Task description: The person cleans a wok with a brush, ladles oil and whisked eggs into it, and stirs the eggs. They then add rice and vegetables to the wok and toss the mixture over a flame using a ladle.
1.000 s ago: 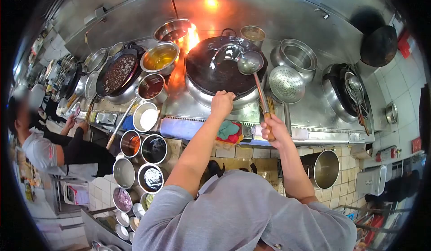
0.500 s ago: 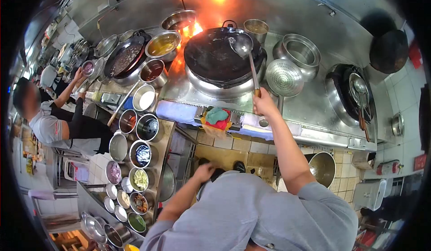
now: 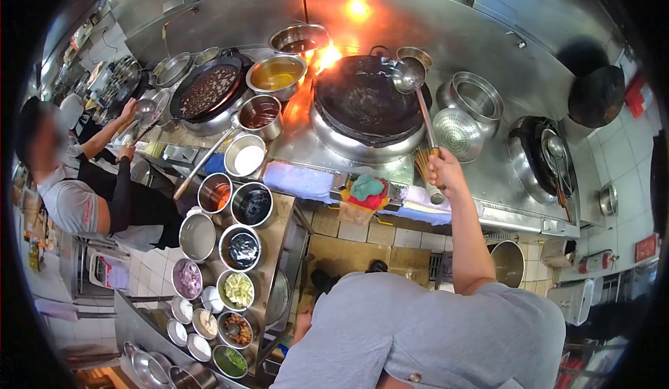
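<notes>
My right hand (image 3: 447, 172) is wrapped round the handle of a long ladle (image 3: 426, 116). The ladle's bowl is at the upper right rim of the large black wok (image 3: 362, 103). A bamboo brush (image 3: 423, 163) and a perforated strainer (image 3: 458, 135) are beside that hand. Down by my body, my left hand (image 3: 303, 324) shows only in part, near the side of the ingredient table, and its fingers are not clear. Flames rise at the wok's upper left edge, next to a bowl of yellow oil (image 3: 277, 75).
Pots of sauces and chopped ingredients cover the table (image 3: 277, 246) at the left. A co-worker (image 3: 77, 194) stands at the far left beside another wok (image 3: 208, 91). Folded cloths (image 3: 368, 188) lie on the stove's front edge. A metal pot (image 3: 507, 263) is low at the right.
My left hand has left the wok's near edge and dropped to my side. The ladle has moved from inside the wok to its upper right rim. The view has shifted.
</notes>
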